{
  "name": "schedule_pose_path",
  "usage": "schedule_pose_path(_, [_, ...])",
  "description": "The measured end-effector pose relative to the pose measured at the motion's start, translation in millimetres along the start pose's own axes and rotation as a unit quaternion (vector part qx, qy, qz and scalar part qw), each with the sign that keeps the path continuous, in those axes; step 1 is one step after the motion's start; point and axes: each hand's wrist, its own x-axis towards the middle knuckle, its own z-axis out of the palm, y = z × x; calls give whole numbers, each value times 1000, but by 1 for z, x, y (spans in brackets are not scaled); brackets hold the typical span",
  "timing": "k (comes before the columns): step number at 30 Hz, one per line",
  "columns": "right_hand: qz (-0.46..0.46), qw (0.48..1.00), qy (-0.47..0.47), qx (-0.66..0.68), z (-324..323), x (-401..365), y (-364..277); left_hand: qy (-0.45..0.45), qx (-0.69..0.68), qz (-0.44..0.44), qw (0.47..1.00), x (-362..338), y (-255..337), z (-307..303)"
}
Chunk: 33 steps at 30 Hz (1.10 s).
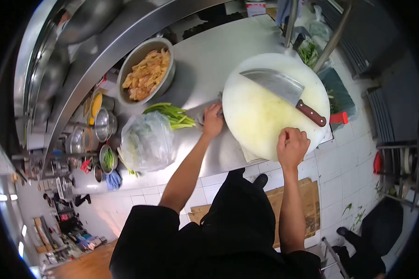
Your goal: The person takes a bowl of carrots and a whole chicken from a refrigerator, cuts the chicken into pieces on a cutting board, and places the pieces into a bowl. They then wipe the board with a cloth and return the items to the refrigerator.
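Observation:
My left hand is on the steel counter beside the round white cutting board, its fingers closed on a grey cloth that is mostly hidden. Over the near right part of the board, my right hand is curled with nothing visible in it. A cleaver with a brown riveted handle lies flat across the far side of the board, apart from both hands. Left of my left hand are green vegetable stalks and a clear plastic bag.
A metal bowl of raw meat pieces stands at the back left. Smaller metal bowls line the counter's left end, below a steel shelf. A bin with greens stands right of the board. Another person is at the lower right.

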Motion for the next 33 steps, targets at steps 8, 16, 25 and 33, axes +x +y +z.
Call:
schedule_pose_path(8, [-10,1000,-7,11,-1,-6,3,144,45,-39,988,-89,56,23])
schedule_pose_path(16, [0,1000,-14,11,0,-7,3,332,-120,-153,923,-130,17,-70])
schedule_pose_path(25, [-13,999,-39,17,-2,-10,4,196,213,-162,943,-153,5,-21])
schedule_pose_path(33, [-23,999,-31,1,0,-12,2,212,169,-162,949,-81,32,22])
